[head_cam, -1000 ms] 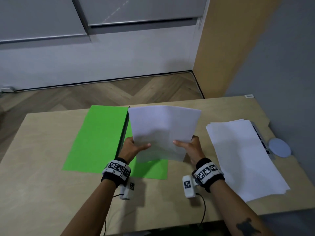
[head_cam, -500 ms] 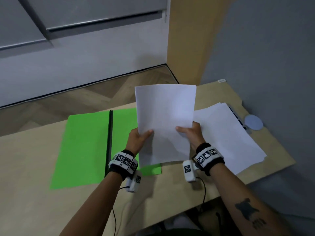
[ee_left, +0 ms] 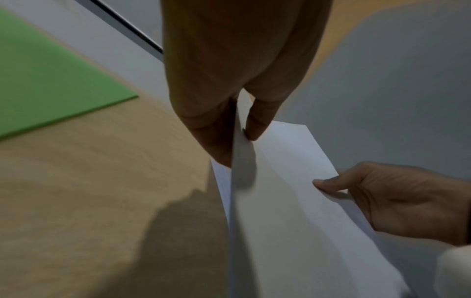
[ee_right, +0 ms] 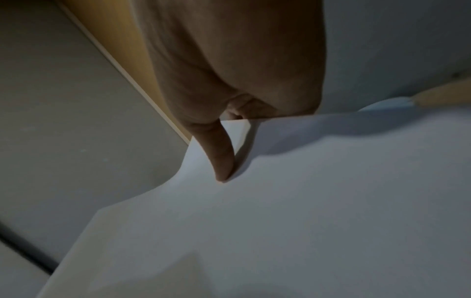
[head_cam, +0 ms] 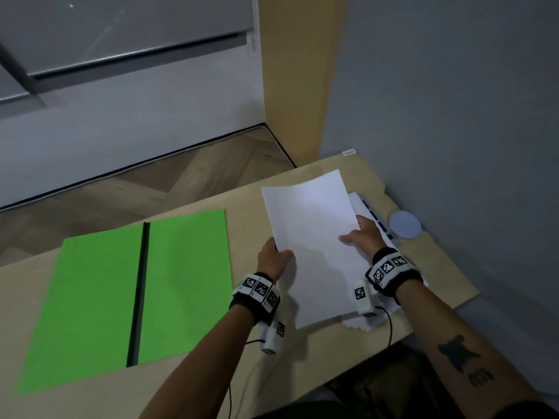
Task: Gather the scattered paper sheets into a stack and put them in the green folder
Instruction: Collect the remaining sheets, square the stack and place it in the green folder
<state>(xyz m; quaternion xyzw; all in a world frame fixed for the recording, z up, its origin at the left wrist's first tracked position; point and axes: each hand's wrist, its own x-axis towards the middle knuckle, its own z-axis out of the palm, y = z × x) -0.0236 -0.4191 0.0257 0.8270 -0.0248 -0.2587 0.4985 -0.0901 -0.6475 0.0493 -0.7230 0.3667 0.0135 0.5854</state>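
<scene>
1. Your sheets have moved right, off the folder, and now hang over the pile.
2. Your left hand and right hand each pinch a side edge.
3. The folder lies open; judging by this, you're merging first.

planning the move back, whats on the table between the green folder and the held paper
Only bare table between the green folder and the held paper, seen in the head view.

The surface is being viewed from above and forward by the head camera. The paper is being seen close up, along the fingers, by each wrist camera. The paper is being shared by all three views.
</scene>
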